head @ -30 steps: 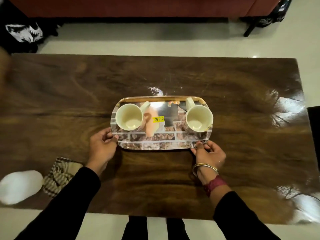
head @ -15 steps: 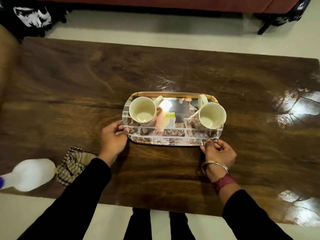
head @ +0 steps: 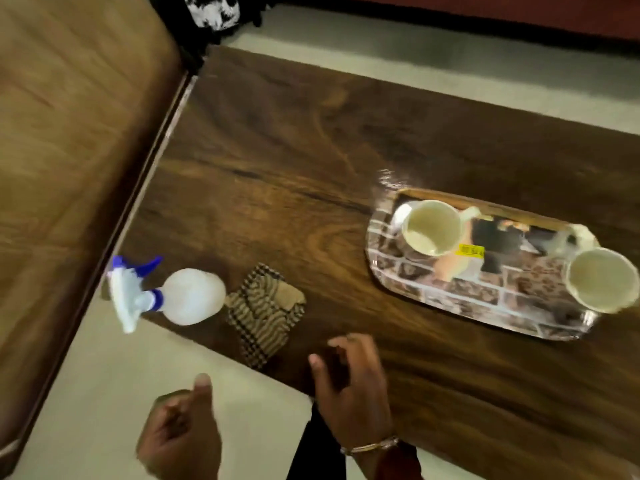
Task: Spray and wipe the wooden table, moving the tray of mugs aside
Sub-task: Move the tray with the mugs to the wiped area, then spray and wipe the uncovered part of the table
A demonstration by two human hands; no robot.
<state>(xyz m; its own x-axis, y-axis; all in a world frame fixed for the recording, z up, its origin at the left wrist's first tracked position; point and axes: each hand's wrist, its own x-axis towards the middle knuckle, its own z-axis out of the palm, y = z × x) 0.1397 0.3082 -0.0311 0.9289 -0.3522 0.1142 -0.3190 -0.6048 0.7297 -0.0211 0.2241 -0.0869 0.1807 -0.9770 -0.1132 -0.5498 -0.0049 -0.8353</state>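
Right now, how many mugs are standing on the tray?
2. The first mug stands at the end of the tray nearer the cloth; the second mug stands at the opposite end, by the picture's right edge. Nothing seems to hide another.

- Tray (head: pixel 450 299) on the table (head: pixel 311 150), toward its right end, carrying a left mug (head: pixel 431 227) and a right mug (head: pixel 601 284).
- Spray bottle (head: pixel 187 296) at the near left corner; cloth (head: pixel 265 313) just right of it.
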